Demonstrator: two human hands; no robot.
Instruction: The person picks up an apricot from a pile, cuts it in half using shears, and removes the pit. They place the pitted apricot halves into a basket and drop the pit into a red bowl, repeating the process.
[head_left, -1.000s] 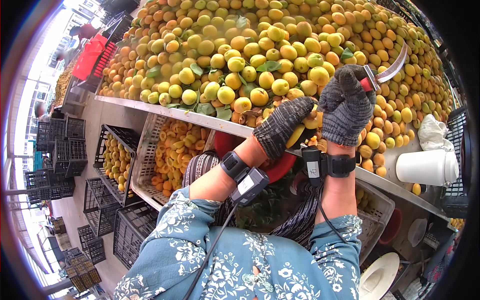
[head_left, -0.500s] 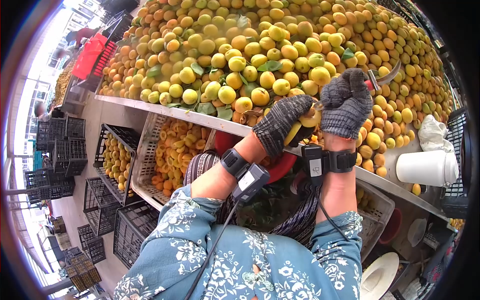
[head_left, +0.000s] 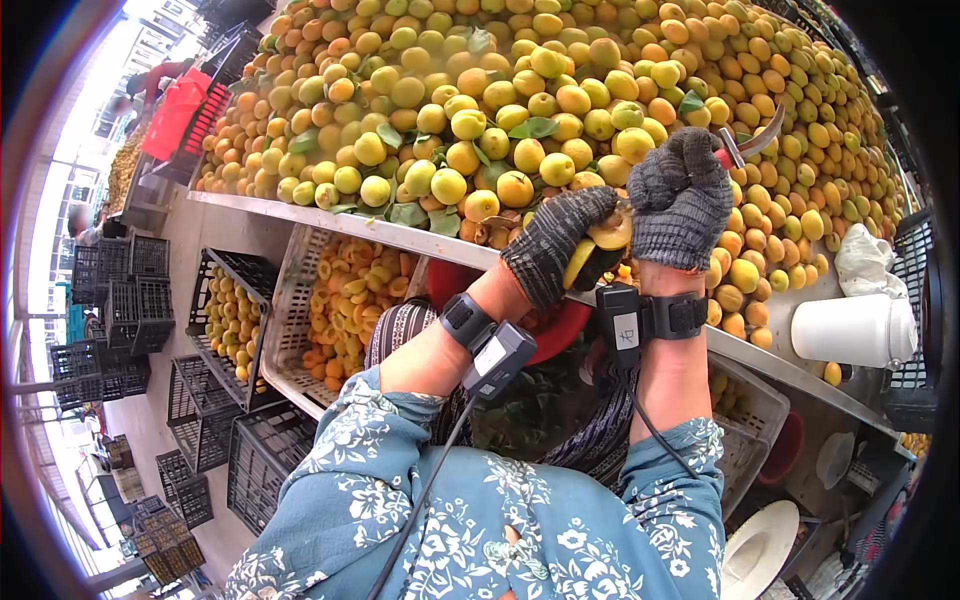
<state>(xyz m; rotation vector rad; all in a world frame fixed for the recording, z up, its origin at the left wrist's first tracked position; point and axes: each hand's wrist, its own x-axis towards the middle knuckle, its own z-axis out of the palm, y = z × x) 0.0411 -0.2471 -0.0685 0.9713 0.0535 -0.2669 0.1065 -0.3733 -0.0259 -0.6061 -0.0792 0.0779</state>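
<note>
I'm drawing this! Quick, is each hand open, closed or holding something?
Left hand: closed, holding yellow fruit.
Right hand: closed, holding a red-handled curved knife.

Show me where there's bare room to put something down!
A small patch of table lies between the fruit heap and white container. Bare floor runs between the stacked black crates and the fruit-filled black crate. Crowded: the heap itself, and around the left hand and right hand.

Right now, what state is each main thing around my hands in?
Left hand in dark grey knitted glove, closed on round yellow fruit
Round yellow fruit, apparently cut open
Right hand in matching glove, closed on red-handled curved metal knife
Knife, blade exposed
White perforated plastic crate, filled with cut fruit
Black plastic crate, loaded with whole fruit
Metal-edged table, heaped with whole fruit
</note>
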